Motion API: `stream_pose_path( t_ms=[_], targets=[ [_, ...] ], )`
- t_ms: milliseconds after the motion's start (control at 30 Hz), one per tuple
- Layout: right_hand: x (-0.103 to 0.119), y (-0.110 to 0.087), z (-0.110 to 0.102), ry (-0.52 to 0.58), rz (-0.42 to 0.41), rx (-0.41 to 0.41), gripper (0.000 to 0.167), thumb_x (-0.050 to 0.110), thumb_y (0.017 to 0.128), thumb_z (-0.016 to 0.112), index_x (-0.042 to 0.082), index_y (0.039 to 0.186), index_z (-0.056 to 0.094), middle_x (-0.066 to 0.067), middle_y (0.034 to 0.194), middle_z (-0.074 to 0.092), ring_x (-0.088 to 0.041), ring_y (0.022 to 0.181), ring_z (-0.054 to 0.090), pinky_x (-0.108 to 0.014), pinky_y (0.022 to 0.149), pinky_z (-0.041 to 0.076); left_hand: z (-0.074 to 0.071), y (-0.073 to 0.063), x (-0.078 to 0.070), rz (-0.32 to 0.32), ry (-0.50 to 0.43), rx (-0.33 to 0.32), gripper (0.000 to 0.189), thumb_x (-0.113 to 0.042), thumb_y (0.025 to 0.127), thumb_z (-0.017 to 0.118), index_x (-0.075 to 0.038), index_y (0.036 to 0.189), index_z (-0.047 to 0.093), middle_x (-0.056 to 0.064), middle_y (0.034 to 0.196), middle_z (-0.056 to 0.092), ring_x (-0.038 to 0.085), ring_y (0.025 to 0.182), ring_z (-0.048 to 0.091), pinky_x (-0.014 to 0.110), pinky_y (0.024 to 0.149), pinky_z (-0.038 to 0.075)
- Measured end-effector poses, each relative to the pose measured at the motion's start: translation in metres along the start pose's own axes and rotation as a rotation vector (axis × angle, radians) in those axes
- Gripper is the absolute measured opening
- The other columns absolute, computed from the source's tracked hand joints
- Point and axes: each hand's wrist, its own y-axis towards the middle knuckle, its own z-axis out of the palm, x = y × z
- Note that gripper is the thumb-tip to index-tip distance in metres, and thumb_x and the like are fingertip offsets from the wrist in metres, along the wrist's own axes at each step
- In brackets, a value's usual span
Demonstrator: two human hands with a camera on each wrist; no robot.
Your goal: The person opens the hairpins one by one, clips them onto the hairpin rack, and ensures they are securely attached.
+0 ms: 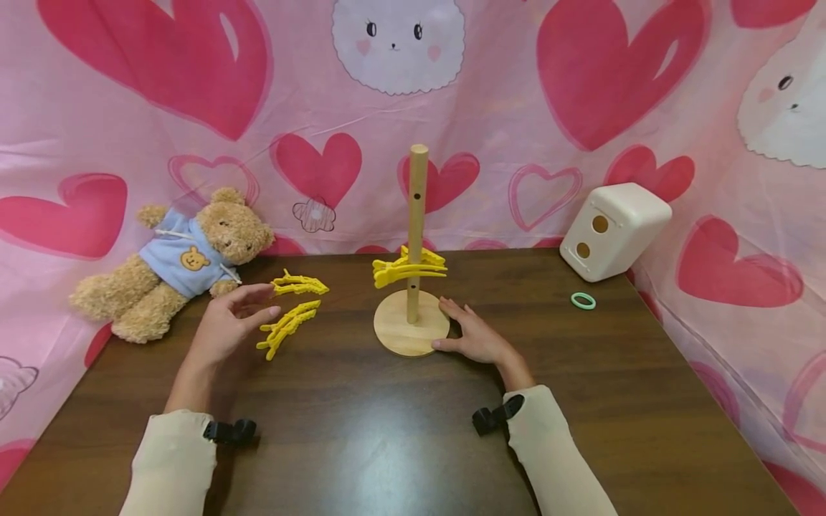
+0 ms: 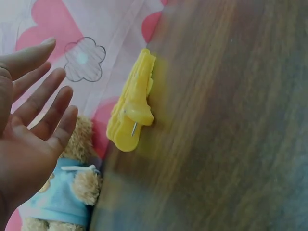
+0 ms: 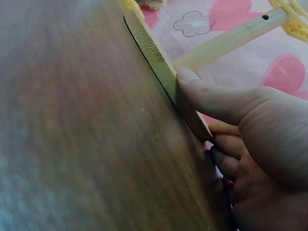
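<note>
My left hand [image 1: 226,322] is at the left beside two yellow hair clips, a farther one [image 1: 300,285] and a nearer one [image 1: 288,328], on the table. In the left wrist view its fingers are spread and hold nothing, apart from a yellow clip [image 2: 132,103] with a metal pin. A wooden stand [image 1: 393,326], a round base with an upright pole [image 1: 418,215], is at the centre. Yellow clips [image 1: 413,271] sit across the lower pole. My right hand [image 1: 477,337] holds the base's right rim, thumb on top and fingers curled round the edge [image 3: 154,62].
A teddy bear [image 1: 187,251] in a blue top leans at the back left. At the back right stands a white box [image 1: 622,229] with round holes, and a green ring [image 1: 583,300] lies in front of it. Heart-patterned cloth [image 1: 503,107] hangs behind the brown table [image 1: 400,430].
</note>
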Motion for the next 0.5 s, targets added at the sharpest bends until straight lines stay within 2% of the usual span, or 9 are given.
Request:
stream_pose_path(
  t_ms=[67,133,333,500],
  targets=[
    [0.000,0.000,0.000,0.003,0.003,0.001,0.085,0.027,0.091,0.078,-0.008,0.153,0.032,-0.021,0.163,0.025,-0.037,0.152,0.017,-0.052,0.123,0.005,-0.001,-0.001,0.003,-0.009,0.010,0.019,0.053,-0.023,0.095,0.075,0.004,0.137,0.058,0.025,0.131,0.062,0.035,0.112,0.062,0.010,0.084,0.047],
    [0.000,0.000,0.000,0.009,0.008,0.001,0.086,0.027,0.091,0.078,-0.008,0.154,0.032,-0.021,0.163,0.025,-0.037,0.152,0.017,-0.052,0.123,0.004,-0.003,-0.001,0.007,-0.020,0.012,0.040,0.053,-0.023,0.094,0.075,0.004,0.137,0.058,0.026,0.131,0.062,0.033,0.110,0.064,0.011,0.081,0.049],
    [0.001,-0.001,0.000,0.010,0.007,0.000,0.086,0.028,0.091,0.078,-0.007,0.154,0.032,-0.020,0.163,0.025,-0.037,0.152,0.017,-0.052,0.123,0.004,-0.004,-0.003,0.019,-0.057,-0.009,0.112,0.054,-0.019,0.093,0.077,0.005,0.137,0.058,0.026,0.131,0.062,0.009,0.102,0.064,0.015,0.081,0.051],
    [0.000,-0.001,0.000,0.018,-0.003,-0.007,0.086,0.028,0.090,0.079,-0.008,0.154,0.033,-0.022,0.163,0.026,-0.039,0.152,0.017,-0.053,0.123,0.005,-0.005,-0.004,0.026,-0.105,0.005,0.148,0.055,-0.022,0.092,0.078,0.004,0.137,0.059,0.025,0.130,0.063,0.013,0.104,0.064,0.017,0.080,0.052]
  ],
)
